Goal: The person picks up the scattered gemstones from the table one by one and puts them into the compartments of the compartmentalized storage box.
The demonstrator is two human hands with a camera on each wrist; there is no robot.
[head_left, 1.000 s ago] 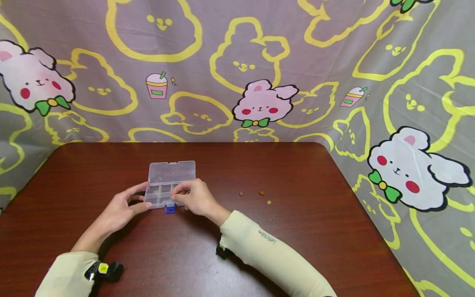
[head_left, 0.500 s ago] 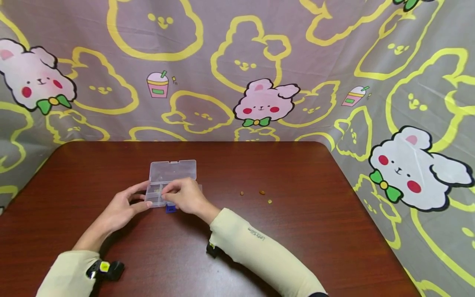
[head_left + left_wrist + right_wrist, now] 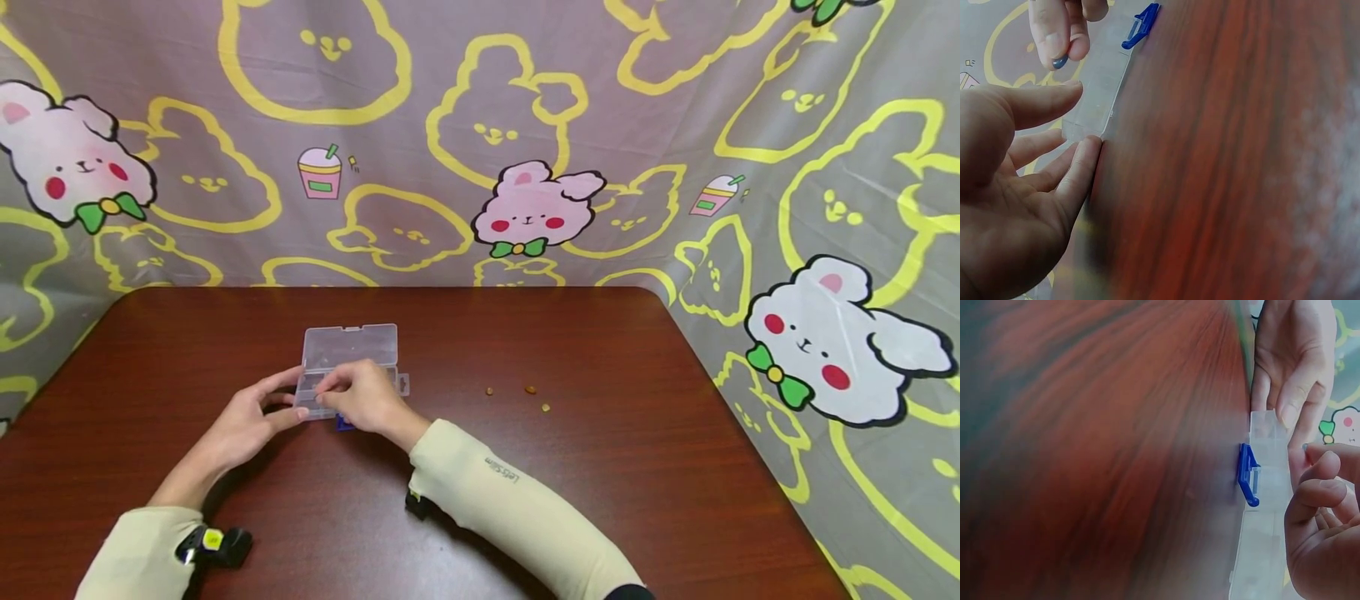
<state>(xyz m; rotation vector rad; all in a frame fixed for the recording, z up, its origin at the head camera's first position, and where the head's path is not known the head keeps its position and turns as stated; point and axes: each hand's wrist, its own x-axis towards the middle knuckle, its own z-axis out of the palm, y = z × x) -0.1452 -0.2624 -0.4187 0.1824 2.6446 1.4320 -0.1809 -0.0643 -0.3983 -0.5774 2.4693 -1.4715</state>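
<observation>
The table is of reddish-brown colour, with dark wood grain and rounded far corners. Behind it and along its sides hangs a greyish-pink cloth, which has a few soft folds. On this cloth are printed thick yellow outlines of animals, pale rabbit heads with red cheeks and green bows, and pink cups with green straws.

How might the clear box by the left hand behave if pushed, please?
The box would probably slide easily, its thin, see-through walls suggesting little weight on a smooth-looking tabletop. It seems fairly stiff, given its straight edges. The open lid might swing.
</observation>
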